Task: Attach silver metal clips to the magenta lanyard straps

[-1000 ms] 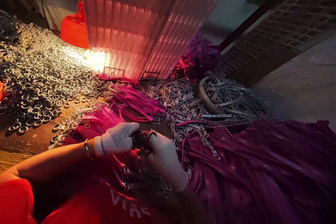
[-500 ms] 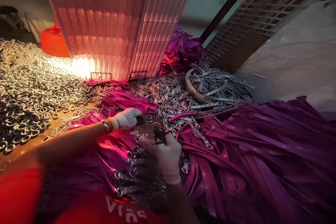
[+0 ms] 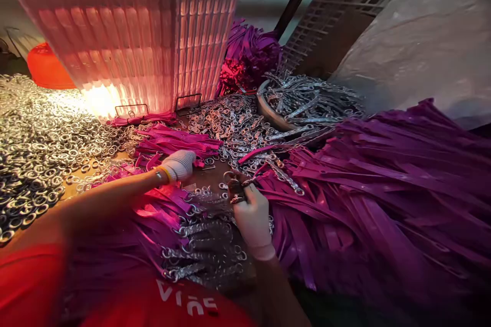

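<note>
My left hand (image 3: 179,163), in a white knit glove, reaches forward onto a bundle of magenta straps (image 3: 174,141); its fingers curl down among them and what they grip is hidden. My right hand (image 3: 251,214), also gloved, is closed round a small dark tool (image 3: 236,189) held upright, with a metal ring at its tip. Below both hands lie pink straps fitted with metal clasps (image 3: 195,245), spread over my lap.
A heap of loose metal rings (image 3: 42,133) covers the bench at left. Metal clasps (image 3: 233,125) and a bowl of chains (image 3: 303,99) lie ahead. A big pile of purple straps (image 3: 383,189) fills the right. A ribbed translucent box (image 3: 134,30) and a red lamp (image 3: 48,66) stand behind.
My two hands, together a second ago, have parted: the left stretched forward to the strap bundle, the right kept the dark tool. My view swung right and down.
</note>
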Available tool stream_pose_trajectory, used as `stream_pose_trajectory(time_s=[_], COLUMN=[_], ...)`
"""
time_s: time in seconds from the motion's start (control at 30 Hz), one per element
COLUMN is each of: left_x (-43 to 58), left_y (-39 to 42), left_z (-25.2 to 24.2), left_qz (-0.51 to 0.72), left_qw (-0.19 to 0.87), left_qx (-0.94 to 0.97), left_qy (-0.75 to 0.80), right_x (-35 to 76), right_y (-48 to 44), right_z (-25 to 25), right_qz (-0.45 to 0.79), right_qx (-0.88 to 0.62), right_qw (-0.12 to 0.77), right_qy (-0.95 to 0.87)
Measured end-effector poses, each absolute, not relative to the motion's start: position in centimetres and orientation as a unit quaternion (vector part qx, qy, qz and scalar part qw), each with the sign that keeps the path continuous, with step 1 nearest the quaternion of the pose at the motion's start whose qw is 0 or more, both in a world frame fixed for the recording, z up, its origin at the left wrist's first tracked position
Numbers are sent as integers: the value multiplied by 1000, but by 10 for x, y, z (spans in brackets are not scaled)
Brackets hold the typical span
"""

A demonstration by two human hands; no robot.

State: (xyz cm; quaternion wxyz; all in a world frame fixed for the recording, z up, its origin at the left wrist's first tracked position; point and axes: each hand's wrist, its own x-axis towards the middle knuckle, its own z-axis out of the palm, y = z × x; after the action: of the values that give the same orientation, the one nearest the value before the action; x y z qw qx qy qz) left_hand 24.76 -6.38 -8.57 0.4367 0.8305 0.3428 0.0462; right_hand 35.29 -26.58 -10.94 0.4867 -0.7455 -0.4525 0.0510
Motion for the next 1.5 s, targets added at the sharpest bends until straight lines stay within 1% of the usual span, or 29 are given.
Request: stream_pose_trajectory(time_s=[0.13,0.17,0.23,0.3,0.33,0.4,0.47,0.53,0.63,0.7,0.73,0.87,0.9,0.93,0.97,1.07,1.13,1.2,1.33,1.5], left_x=[188,173,148,130,125,119,117,116,112,108,106,99,97,95,94,89,87,86,89,93], left_y=[-74,-80,-94,-107,-113,-121,-127,-130,-132,-133,-133,-128,-125,-121,-117,-106,-103,-105,-111,-104], left_z=[-52,-46,-40,-40,-42,-46,-50,-52,-54,-54,-53,-54,-56,-59,-62,-72,-74,-73,-70,-75], left_qz=[47,46,59,91,110,146,175,187,193,195,196,211,209,204,195,170,172,174,163,129], left_qw=[437,461,546,631,655,664,669,688,708,685,649,392,357,349,368,466,498,484,416,353], left_qx=[835,823,772,705,680,659,640,613,591,621,658,839,858,864,857,805,779,785,830,880], left_qy=[332,328,319,312,311,322,334,342,335,327,327,312,304,300,303,326,339,345,333,289], right_x=[335,328,313,298,291,279,269,262,254,250,248,244,243,243,243,243,243,245,248,252], right_y=[-255,-251,-240,-231,-228,-224,-224,-225,-226,-226,-225,-221,-220,-219,-218,-216,-215,-212,-206,-201], right_z=[-93,-88,-80,-71,-66,-57,-49,-43,-40,-41,-42,-47,-48,-49,-49,-50,-49,-47,-48,-55], right_qz=[104,108,98,77,66,46,29,15,5,-1,-4,-18,-21,-23,-25,-25,-19,8,68,74], right_qx=[-679,-662,-654,-679,-693,-709,-708,-700,-695,-703,-706,-698,-694,-693,-694,-693,-689,-696,-696,-632], right_qw=[461,446,393,311,267,189,138,109,93,85,83,104,115,125,134,154,160,155,124,100], right_qy=[-562,-592,-639,-660,-666,-677,-692,-705,-712,-706,-703,-708,-710,-709,-707,-704,-706,-701,-705,-765])
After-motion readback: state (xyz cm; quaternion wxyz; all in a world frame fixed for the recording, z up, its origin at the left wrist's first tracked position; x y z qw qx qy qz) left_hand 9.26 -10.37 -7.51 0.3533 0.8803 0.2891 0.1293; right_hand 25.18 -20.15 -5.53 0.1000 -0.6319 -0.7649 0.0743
